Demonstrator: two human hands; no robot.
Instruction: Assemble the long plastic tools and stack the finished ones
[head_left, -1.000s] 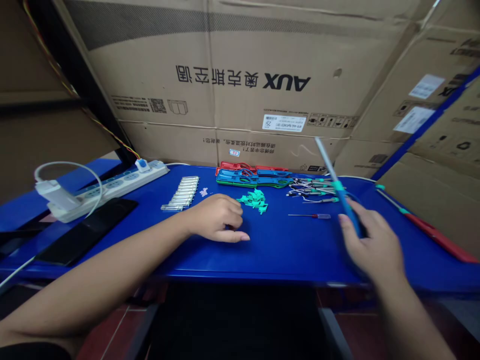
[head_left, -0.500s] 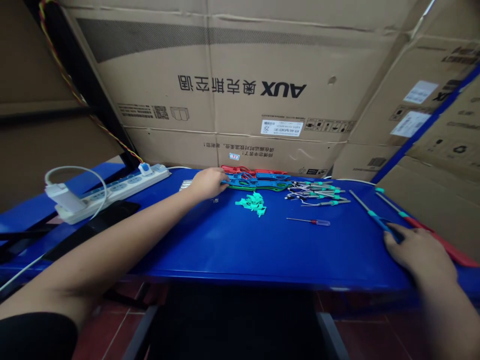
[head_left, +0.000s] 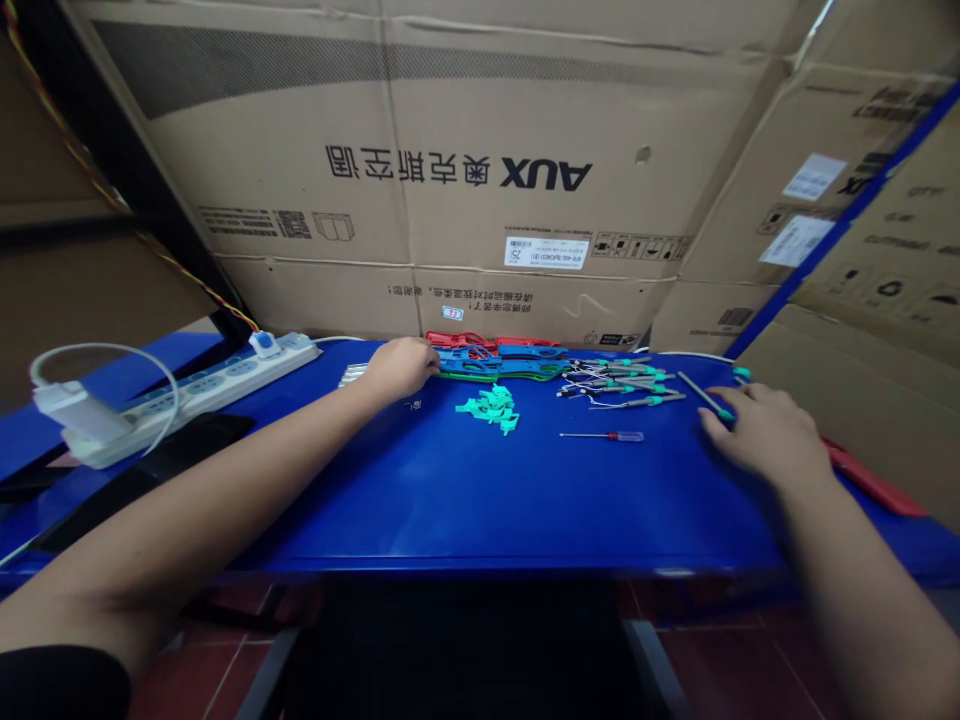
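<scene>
My left hand [head_left: 401, 368] reaches across the blue table [head_left: 525, 500], its fingertips at the near edge of a stack of red, blue and green plastic tools [head_left: 499, 358]. Just behind that hand, several glass tubes [head_left: 352, 375] are mostly hidden. A heap of teal plastic pieces [head_left: 489, 408] lies in front of the stack. My right hand [head_left: 757, 430] rests low on the table, fingers spread over the end of a long thin teal-banded tool [head_left: 705, 397]. To its left are several teal-handled screwdrivers [head_left: 622, 385] and a small red-handled screwdriver [head_left: 600, 436].
A white power strip [head_left: 202, 395] with a charger and cable sits at the left, beside a black flat device [head_left: 150, 470]. A long red tool [head_left: 870, 480] lies at the far right. Large cardboard boxes [head_left: 480, 200] stand behind the table.
The long teal-banded tool has gone from raised in my right hand to lying on the table. My left hand has moved forward from the teal pieces to the plastic tool stack.
</scene>
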